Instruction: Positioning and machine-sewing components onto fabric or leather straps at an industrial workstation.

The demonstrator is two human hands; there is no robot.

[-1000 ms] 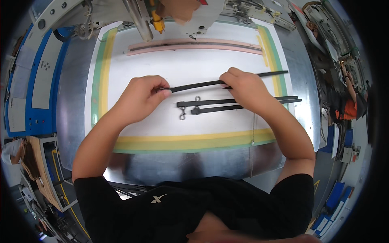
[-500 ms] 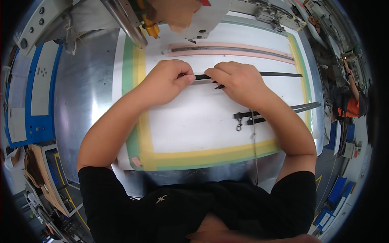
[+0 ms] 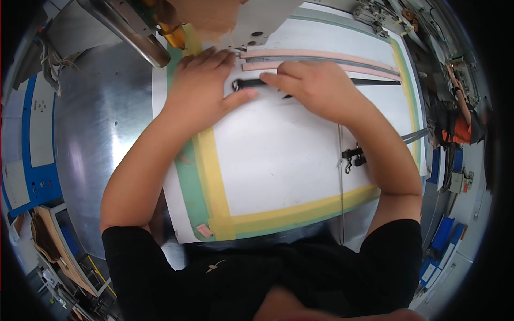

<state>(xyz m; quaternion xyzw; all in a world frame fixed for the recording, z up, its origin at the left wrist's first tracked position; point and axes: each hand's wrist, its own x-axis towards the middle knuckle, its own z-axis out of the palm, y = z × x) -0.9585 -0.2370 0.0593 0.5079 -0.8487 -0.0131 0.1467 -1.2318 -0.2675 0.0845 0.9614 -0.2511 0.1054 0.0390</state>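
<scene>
My left hand (image 3: 201,88) lies on the white board (image 3: 278,144), fingers stretched out and thumb apart, holding nothing. Beside its thumb is the metal-fitted end of a narrow black strap (image 3: 375,82), which runs to the right below two pink strips. My right hand (image 3: 316,88) is closed over this strap, fingertips pressed down near its fitted end. A small dark pointed tip (image 3: 287,97) pokes out under that hand; what it belongs to is hidden. Below my right forearm lie more black straps with a metal snap hook (image 3: 348,163), partly covered by the arm.
Green and yellow tape (image 3: 217,182) borders the board, which rests on a metal table (image 3: 96,128). A machine head (image 3: 257,37) and a metal tube (image 3: 128,35) hang just beyond my hands. A pink strip (image 3: 321,54) lies near the far edge. Another person (image 3: 459,120) is at the far right.
My left hand has let go of the strap and opened out, moving up and left. The strap's fitted end shows now, closer to the pink strips. The view has shifted, moving the board within it.
</scene>
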